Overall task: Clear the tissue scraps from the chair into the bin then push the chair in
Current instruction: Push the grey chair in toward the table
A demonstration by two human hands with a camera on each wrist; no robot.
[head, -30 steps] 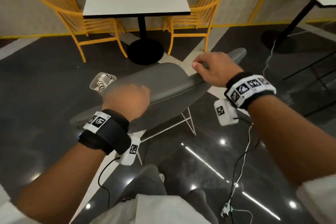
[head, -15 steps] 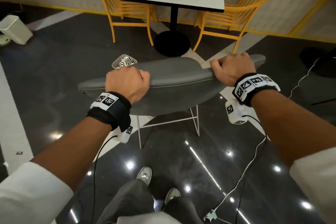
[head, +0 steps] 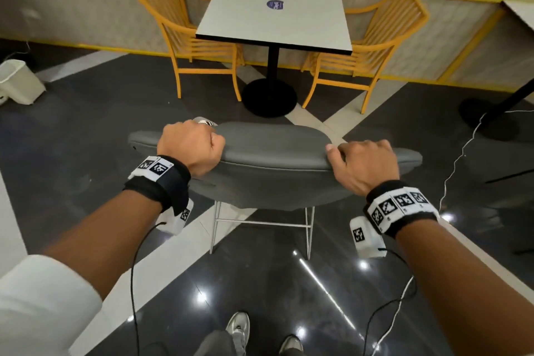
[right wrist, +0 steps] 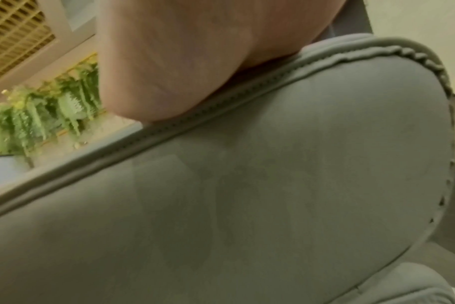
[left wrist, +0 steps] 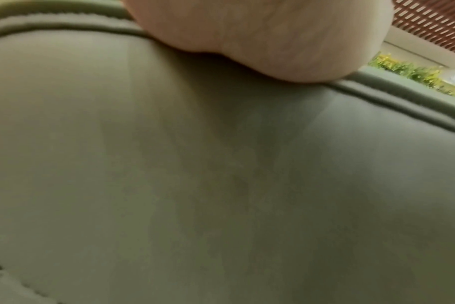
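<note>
Fingers (head: 215, 143) of the left hand (head: 189, 149) are curled over the top edge of the grey chair (head: 274, 150) backrest, clamped on it; right hand (head: 365, 162) does the same w/ its fingers wrapped over the far side of the rim, thumb end showing at the edge. Both wrist views show only palm heels pressed on the padded back, along the piped seam. Chair stands on the dark floor (head: 86, 124), well short of the counter (head: 276, 13) w/ its black pedestal, roughly in line w/ it, two yellow chairs (head: 185, 37) flanking the far side. A small white bin (head: 205, 121) w/ striped contents peeks over the backrest by the left hand, on the floor beyond; can't tell if scraps remain on the seat, it's hidden. Step in hand looks like the push-in. To do it well: keep grip even both sides, push straight toward the pedestal, low & steady so the thin metal legs (head: 213, 225) don't catch or tip, and steer clear of the bin in front. Watch the loose cable on the floor at right.
</note>
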